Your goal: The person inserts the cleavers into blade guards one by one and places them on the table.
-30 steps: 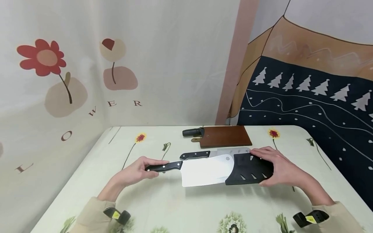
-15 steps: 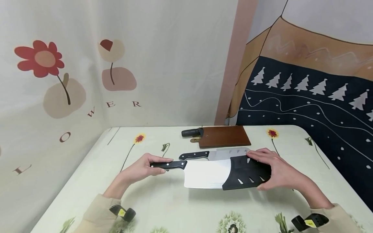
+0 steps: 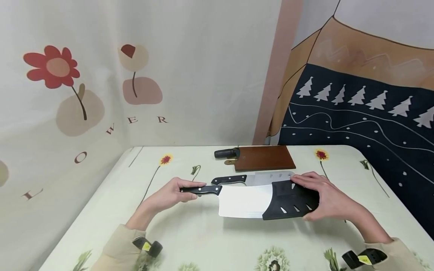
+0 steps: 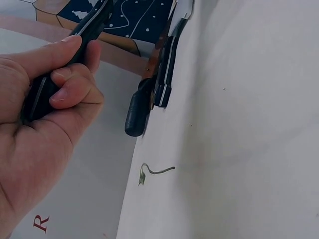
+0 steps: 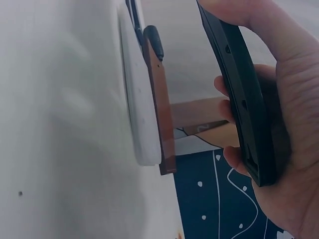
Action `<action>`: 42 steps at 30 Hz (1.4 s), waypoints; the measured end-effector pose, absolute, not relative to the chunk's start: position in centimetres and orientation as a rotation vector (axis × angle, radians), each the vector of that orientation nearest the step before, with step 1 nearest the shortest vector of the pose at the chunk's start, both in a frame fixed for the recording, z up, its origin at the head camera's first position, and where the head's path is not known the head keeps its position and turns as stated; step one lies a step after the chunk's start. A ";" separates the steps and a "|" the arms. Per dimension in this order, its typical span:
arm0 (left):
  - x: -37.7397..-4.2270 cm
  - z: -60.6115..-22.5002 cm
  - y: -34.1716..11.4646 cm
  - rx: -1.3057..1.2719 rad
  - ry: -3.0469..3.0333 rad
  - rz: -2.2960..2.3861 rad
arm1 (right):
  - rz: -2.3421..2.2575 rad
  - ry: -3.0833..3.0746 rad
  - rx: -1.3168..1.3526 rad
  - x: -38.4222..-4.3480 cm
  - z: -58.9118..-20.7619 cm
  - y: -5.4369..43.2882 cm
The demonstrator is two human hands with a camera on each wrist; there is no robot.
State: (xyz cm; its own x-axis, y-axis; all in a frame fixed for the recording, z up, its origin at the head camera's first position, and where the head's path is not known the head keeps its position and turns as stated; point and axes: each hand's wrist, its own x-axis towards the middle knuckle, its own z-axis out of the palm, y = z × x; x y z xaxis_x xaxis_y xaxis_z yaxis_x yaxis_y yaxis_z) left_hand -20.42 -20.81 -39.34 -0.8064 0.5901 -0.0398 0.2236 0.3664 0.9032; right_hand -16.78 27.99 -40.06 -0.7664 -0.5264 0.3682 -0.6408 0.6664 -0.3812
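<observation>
In the head view, my left hand holds the black riveted handle of a cleaver, thumb and fingers around it. My right hand grips a black slotted blade guard by its outer end, thumb below and fingers above. The guard covers the right part of the blade; the bare left part shows bright. Both are held above the table. Curled fingers on the handle fill the left wrist view. The guard appears edge-on in the right wrist view, between thumb and fingertips.
Behind the cleaver lies a second black-handled knife with a pale translucent cover on its blade. Farther back, near the table's rear edge, lies a brown sheath with a black-handled knife in it. Printed cloth covers the table.
My left hand has moved right with the cleaver, pushing it deeper into the guard. The hole near the blade's end, visible earlier, is now covered. My right hand stays nearly in place.
</observation>
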 end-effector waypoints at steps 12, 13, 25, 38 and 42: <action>-20.2 -39.1 -19.7 0.701 2.264 1.441 | 0.733 -2.658 0.945 -17.1 -40.1 28.0; -20.2 -39.1 -19.4 0.705 2.262 1.445 | 0.744 -2.671 0.935 -17.2 -40.1 28.0; -20.2 -39.0 -18.1 0.660 2.241 1.490 | 0.750 -2.696 0.905 -17.5 -39.8 27.6; -20.1 -38.6 -17.6 0.716 2.252 1.452 | 0.749 -2.725 0.871 -17.0 -38.7 27.9; -20.0 -38.5 -17.6 0.704 2.263 1.450 | 0.761 -2.725 0.880 -17.2 -39.0 27.9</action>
State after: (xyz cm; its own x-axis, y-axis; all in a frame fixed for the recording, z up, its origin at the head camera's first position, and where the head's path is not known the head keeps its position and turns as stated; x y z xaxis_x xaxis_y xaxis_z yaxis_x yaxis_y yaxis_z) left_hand -19.97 -17.60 -38.49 -0.8104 0.5849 -0.0340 0.2135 0.3488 0.9125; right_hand -17.22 27.88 -39.01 -0.8089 -0.4964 0.3150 -0.5878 0.6939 -0.4160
